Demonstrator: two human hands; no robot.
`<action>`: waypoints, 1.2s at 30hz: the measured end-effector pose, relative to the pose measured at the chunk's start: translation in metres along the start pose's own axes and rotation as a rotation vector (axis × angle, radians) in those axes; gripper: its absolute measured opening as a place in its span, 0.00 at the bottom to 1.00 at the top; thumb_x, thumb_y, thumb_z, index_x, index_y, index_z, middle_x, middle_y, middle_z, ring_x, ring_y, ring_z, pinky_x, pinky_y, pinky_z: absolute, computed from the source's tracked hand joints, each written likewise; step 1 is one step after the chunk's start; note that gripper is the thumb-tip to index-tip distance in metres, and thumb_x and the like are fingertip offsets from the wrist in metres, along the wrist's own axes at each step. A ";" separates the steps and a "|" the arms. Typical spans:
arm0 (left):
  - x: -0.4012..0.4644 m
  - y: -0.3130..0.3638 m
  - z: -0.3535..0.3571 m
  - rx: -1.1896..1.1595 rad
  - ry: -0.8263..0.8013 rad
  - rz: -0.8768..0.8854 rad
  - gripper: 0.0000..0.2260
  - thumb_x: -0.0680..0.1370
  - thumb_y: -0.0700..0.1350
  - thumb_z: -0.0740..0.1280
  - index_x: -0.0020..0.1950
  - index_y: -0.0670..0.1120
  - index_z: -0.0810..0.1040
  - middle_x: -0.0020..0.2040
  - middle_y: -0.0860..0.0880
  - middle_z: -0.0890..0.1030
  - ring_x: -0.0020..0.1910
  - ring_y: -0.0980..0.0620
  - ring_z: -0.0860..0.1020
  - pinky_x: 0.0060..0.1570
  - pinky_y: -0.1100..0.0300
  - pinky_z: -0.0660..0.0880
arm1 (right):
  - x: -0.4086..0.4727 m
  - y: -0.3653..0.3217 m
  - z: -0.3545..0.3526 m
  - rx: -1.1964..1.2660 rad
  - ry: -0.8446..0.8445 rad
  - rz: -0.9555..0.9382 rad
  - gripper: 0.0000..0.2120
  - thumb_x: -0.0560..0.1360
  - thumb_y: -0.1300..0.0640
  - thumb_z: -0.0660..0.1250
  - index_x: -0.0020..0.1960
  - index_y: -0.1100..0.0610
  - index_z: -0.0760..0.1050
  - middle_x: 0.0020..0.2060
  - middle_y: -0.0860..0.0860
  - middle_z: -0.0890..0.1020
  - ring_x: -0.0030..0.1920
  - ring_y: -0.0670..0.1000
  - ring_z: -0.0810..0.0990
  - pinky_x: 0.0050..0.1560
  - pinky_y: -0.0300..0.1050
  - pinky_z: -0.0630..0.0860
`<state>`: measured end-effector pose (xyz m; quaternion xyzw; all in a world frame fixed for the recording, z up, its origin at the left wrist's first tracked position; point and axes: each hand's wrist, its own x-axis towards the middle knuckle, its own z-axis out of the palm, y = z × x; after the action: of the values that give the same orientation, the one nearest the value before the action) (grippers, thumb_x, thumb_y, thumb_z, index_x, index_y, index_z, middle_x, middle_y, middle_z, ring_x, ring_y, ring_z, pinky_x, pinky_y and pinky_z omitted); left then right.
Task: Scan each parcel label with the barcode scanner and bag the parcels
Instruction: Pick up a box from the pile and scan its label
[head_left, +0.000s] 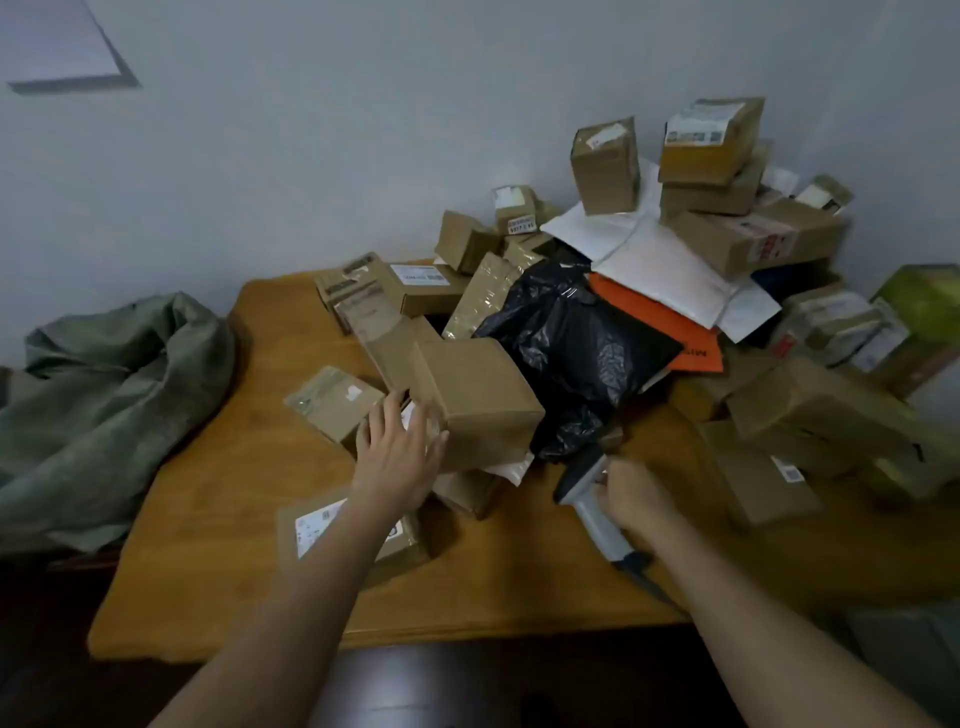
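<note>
fingers (410, 415) on box (480, 400), green sack (104, 395) slumped

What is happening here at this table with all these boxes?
A person is sorting parcels on a wooden table. The right hand grips a barcode scanner, and the left hand rests with straight fingers on a plain cardboard box at the front of the pile. Many more boxes and mailers are heaped behind. A green sack lies at the table's left edge.
</note>
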<state>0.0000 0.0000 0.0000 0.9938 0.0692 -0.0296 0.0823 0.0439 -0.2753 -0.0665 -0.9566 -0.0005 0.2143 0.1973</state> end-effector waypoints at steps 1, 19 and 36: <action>-0.004 -0.002 0.005 0.021 0.008 -0.033 0.24 0.82 0.58 0.52 0.75 0.48 0.61 0.75 0.42 0.56 0.74 0.40 0.56 0.71 0.43 0.58 | 0.002 0.002 0.009 -0.018 -0.042 0.029 0.07 0.81 0.54 0.61 0.47 0.57 0.72 0.51 0.57 0.79 0.45 0.53 0.77 0.43 0.47 0.77; -0.044 -0.119 0.041 0.024 -0.477 -0.067 0.65 0.58 0.68 0.77 0.79 0.52 0.36 0.79 0.50 0.43 0.78 0.45 0.44 0.74 0.39 0.41 | -0.009 -0.025 0.073 0.321 0.092 0.412 0.29 0.72 0.61 0.71 0.68 0.62 0.63 0.58 0.59 0.75 0.56 0.60 0.77 0.52 0.56 0.79; -0.010 -0.230 -0.029 0.054 -0.266 0.315 0.62 0.61 0.64 0.74 0.77 0.51 0.31 0.75 0.47 0.53 0.75 0.45 0.53 0.76 0.43 0.46 | -0.096 -0.202 0.011 0.585 0.963 0.517 0.19 0.75 0.61 0.68 0.63 0.63 0.68 0.54 0.60 0.79 0.54 0.63 0.79 0.49 0.58 0.77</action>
<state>-0.0412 0.2281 -0.0074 0.9815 -0.0995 -0.1492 0.0677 -0.0306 -0.0933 0.0397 -0.8215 0.3789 -0.2094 0.3711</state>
